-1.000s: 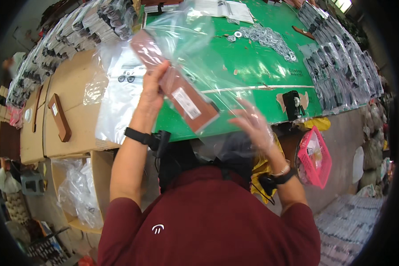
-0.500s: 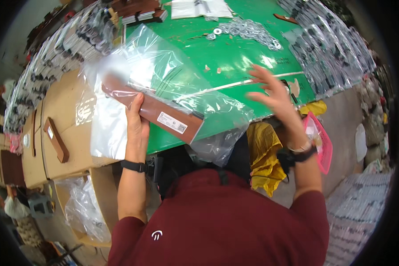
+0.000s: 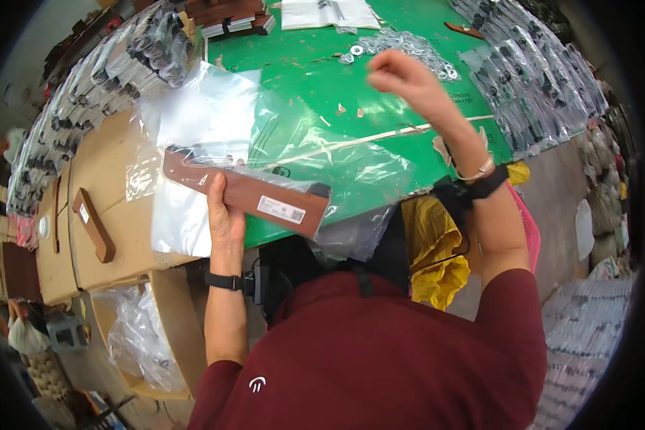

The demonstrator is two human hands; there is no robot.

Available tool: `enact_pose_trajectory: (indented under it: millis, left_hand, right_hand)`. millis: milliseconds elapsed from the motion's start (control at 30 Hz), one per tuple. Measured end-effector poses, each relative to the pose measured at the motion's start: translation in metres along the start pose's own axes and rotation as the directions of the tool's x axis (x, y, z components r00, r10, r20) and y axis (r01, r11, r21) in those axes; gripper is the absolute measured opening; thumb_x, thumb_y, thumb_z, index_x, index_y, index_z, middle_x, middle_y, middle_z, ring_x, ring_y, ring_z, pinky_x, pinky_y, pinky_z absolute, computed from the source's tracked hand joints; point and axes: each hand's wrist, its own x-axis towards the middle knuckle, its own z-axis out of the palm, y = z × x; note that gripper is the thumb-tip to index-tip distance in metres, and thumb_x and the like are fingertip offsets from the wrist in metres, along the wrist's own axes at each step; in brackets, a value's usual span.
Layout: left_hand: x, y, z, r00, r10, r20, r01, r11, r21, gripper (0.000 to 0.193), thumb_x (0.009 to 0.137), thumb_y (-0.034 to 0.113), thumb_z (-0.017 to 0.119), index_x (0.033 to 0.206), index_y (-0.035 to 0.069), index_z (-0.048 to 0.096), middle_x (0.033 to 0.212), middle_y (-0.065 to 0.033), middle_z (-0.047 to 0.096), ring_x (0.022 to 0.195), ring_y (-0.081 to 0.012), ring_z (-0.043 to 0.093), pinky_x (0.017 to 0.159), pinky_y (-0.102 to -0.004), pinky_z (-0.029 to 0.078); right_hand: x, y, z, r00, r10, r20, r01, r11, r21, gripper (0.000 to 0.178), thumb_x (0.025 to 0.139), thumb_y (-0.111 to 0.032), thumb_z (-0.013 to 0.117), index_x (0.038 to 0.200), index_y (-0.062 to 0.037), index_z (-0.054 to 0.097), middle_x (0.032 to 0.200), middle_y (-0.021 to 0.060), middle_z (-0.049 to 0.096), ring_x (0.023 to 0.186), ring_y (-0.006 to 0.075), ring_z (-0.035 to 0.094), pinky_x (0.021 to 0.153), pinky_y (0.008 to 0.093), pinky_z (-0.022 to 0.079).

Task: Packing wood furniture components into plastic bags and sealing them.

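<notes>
My left hand (image 3: pixel 226 215) is closed on a long brown wooden piece (image 3: pixel 245 192), thumb on top. A white label is stuck near the piece's right end, and a dark part shows along its far edge. Clear plastic bag film (image 3: pixel 362 168) lies over and around the piece, spreading onto the table. My right hand (image 3: pixel 407 80) is raised over the far middle of the table, its fingers curled in; whether anything is in them is hidden. Just beyond it lies a pile of small bagged metal hardware (image 3: pixel 419 50).
The green tabletop (image 3: pixel 301 68) carries white sheets (image 3: pixel 330 13) at its far edge. Bagged parts are stacked at the left (image 3: pixel 115 86) and right (image 3: pixel 537 86). A brown wooden piece (image 3: pixel 93 226) rests on cardboard at left. Yellow film (image 3: pixel 437 251) hangs near my right side.
My right hand has moved up and left toward the hardware pile, its fingers going from spread to curled. The wooden piece has turned slightly flatter and lower in my left hand.
</notes>
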Motion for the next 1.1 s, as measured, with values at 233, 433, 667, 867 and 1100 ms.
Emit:
enact_pose_trajectory:
  millis: [233, 433, 667, 867, 1100]
  left_hand:
    - [-0.003, -0.008, 0.013, 1.0, 0.016, 0.003, -0.016, 1.0, 0.023, 0.057, 0.087, 0.021, 0.075, 0.135, 0.002, 0.052, 0.129, -0.0096, 0.06, 0.124, -0.0257, 0.055, 0.109, -0.0407, 0.044]
    - [-0.008, 0.003, 0.014, 0.996, -0.006, 0.092, 0.011, 0.999, -0.051, 0.062, 0.086, 0.023, 0.076, 0.138, 0.003, 0.049, 0.13, -0.0098, 0.059, 0.125, -0.0259, 0.054, 0.111, -0.0417, 0.042]
    - [-0.023, 0.008, 0.004, 0.975, 0.052, 0.216, -0.008, 0.98, -0.199, 0.071, 0.086, 0.024, 0.077, 0.145, 0.006, 0.042, 0.142, -0.012, 0.05, 0.132, -0.0286, 0.047, 0.116, -0.0496, 0.035]
    - [-0.021, 0.033, -0.023, 0.982, 0.033, 0.186, -0.031, 0.999, -0.015, 0.084, 0.086, 0.016, 0.076, 0.154, 0.011, 0.027, 0.152, -0.0117, 0.039, 0.138, -0.0294, 0.04, 0.116, -0.0499, 0.033]
    - [0.006, 0.048, 0.001, 0.981, 0.153, 0.122, -0.193, 0.641, 0.743, 0.044, 0.089, 0.01, 0.072, 0.129, 0.001, 0.057, 0.112, -0.0053, 0.064, 0.099, -0.0144, 0.06, 0.085, -0.0283, 0.049]
  right_hand:
    - [-0.012, 0.062, 0.086, 0.842, 0.378, 0.386, -0.334, 0.926, -0.178, 0.11, 0.079, -0.055, 0.076, 0.153, 0.0064, 0.022, 0.141, 0.0243, 0.05, 0.133, 0.0329, 0.047, 0.111, 0.0407, 0.037]
    - [-0.018, 0.053, 0.096, 0.718, 0.361, 0.595, -0.408, 0.911, -0.059, 0.073, 0.083, -0.044, 0.076, 0.135, 0.0023, 0.052, 0.106, 0.0104, 0.064, 0.105, 0.0192, 0.059, 0.093, 0.0334, 0.046]
    - [-0.024, -0.065, 0.068, 0.962, 0.025, 0.271, -0.078, 0.98, 0.186, 0.014, 0.095, -0.013, 0.065, 0.104, -0.0023, 0.065, 0.091, 0.0014, 0.069, 0.085, 0.0088, 0.063, 0.078, 0.0251, 0.05]
    - [-0.009, -0.043, 0.068, 0.993, -0.043, 0.109, 0.027, 0.989, 0.144, 0.015, 0.097, -0.013, 0.062, 0.096, 0.0018, 0.06, 0.087, 0.0057, 0.068, 0.084, 0.0122, 0.066, 0.076, 0.0284, 0.052]
    - [0.026, 0.015, 0.06, 0.998, -0.053, -0.025, 0.054, 0.998, 0.041, 0.013, 0.097, -0.016, 0.062, 0.098, -0.003, 0.063, 0.083, 0.0015, 0.068, 0.083, 0.0084, 0.063, 0.074, 0.0273, 0.05]
